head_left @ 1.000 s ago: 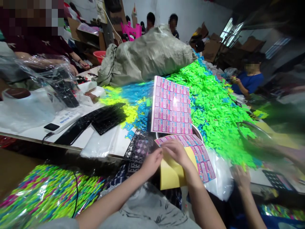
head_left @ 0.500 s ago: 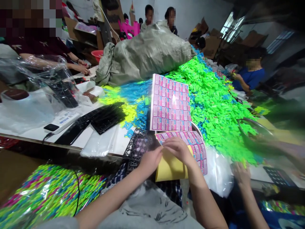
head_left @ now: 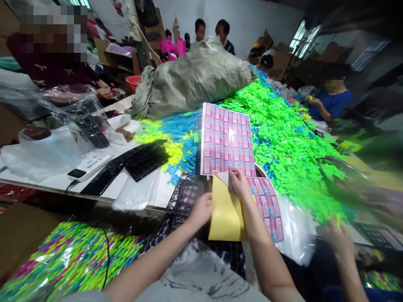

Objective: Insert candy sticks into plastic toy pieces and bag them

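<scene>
My left hand (head_left: 203, 208) grips the left edge of a yellow backing paper (head_left: 225, 216) with its fingers closed. My right hand (head_left: 239, 183) pinches the top of a pink sticker sheet (head_left: 267, 205). The sheet is folded back from the yellow paper, its pale underside showing left of my right fingers. Part of it passes behind my right forearm, with the printed side up. Just beyond my hands a stack of pink printed sticker sheets (head_left: 226, 140) leans over a round metal rim. Beside my left hand lies a black perforated plastic tray (head_left: 185, 193).
Bright green plastic pieces (head_left: 283, 138) heap up on the right, with blue and yellow ones at left. A grey sack (head_left: 198, 77) lies behind. Clear bags (head_left: 135, 188) and black trays (head_left: 147, 157) occupy the left. A co-worker's hand (head_left: 340, 237) is close at right.
My right hand has risen and pulled the top of the sticker sheet back, baring more yellow paper. My left hand has moved slightly left along the paper's edge.
</scene>
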### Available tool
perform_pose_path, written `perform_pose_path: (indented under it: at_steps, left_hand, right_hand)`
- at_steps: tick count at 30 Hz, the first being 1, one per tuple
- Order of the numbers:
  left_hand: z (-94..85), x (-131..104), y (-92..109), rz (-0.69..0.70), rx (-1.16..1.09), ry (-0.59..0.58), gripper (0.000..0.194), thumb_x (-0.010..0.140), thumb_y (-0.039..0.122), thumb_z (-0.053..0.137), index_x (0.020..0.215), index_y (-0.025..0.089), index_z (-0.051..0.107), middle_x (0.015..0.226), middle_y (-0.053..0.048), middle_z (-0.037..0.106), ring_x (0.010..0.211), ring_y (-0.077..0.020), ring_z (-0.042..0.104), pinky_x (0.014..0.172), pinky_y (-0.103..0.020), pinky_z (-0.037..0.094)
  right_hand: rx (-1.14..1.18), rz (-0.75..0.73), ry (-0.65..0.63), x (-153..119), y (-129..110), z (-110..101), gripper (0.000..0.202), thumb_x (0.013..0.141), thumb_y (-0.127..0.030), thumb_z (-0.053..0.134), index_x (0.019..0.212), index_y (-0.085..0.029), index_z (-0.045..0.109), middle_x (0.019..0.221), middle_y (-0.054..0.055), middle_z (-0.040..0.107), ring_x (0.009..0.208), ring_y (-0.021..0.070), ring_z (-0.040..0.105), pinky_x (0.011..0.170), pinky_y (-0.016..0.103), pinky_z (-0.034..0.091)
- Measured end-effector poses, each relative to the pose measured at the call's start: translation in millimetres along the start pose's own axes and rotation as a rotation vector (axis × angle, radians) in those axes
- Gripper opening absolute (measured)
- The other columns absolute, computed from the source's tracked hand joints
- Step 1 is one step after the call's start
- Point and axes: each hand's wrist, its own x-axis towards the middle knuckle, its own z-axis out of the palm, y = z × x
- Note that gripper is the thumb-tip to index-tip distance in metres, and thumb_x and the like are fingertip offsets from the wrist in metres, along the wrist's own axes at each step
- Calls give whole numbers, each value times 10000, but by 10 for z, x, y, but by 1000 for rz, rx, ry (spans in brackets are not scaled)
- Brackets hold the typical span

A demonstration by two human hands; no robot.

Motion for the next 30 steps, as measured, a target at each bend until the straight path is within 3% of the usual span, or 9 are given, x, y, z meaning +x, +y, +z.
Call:
perform_pose_path:
  at_steps: [3,8,12,14,16,18,20,24,30]
  left_hand:
    - [11,45,-12,-16,-46,-8,349,676,252,582,1006,138,580,664,-26,647,587,-148,599,546,-230,445]
    - [73,150,30,-44,-103,34,390,658,271,616,1009,107,585,557,0,586,441,-98,517,467,-208,400]
    - [147,292,134,-31,-168,126,563,694,316,603,1199,122,447,533,40,532,389,-59,442,427,-183,342]
    - [105,321,200,-8,-200,178,608,741,368,553,1271,151,348,503,76,469,360,-47,384,398,-172,292]
    - [-29,287,264,26,-226,211,525,786,435,474,1231,171,388,466,103,371,336,-41,306,370,-168,226]
    - [-238,195,325,58,-245,207,451,805,511,393,1063,160,513,447,108,283,329,-38,226,356,-177,164]
    - [-470,70,376,81,-216,200,501,802,577,322,882,144,560,437,102,245,336,-42,190,359,-191,146]
    - [-810,-155,403,107,77,291,517,782,600,305,707,152,551,441,69,331,408,-73,315,428,-210,253]
    - [-986,-326,192,52,209,324,294,694,445,516,607,167,552,538,23,518,532,-125,461,513,-229,317]
  right_hand:
    - [-33,-27,144,254,40,-127,324,733,-442,476,833,-156,589,761,39,590,714,175,547,618,285,445]
    - [-70,-97,415,616,-85,-575,333,739,-413,474,883,-130,575,870,80,589,810,186,535,731,320,424]
    - [-55,-234,413,524,-348,-774,323,801,-388,455,964,-148,597,847,63,618,783,166,565,727,309,436]
    - [-95,-338,327,357,-488,-751,287,809,-371,485,973,-178,621,881,59,624,802,166,564,747,319,435]
    - [-137,-415,153,176,-606,-673,252,815,-348,506,983,-207,630,905,54,622,817,166,557,756,326,436]
    - [-143,-458,-90,32,-688,-556,224,827,-316,508,998,-228,622,914,48,625,837,168,559,757,324,441]
    - [-141,-495,-327,-53,-730,-404,210,839,-281,501,1013,-241,611,926,44,634,866,169,560,766,321,444]
    - [-193,-563,-610,-104,-720,-20,245,854,-211,456,1055,-246,592,921,46,639,864,175,549,758,327,442]
    - [-230,-573,-807,-137,-643,421,297,837,-140,412,1056,-228,591,953,58,636,870,181,535,771,347,436]
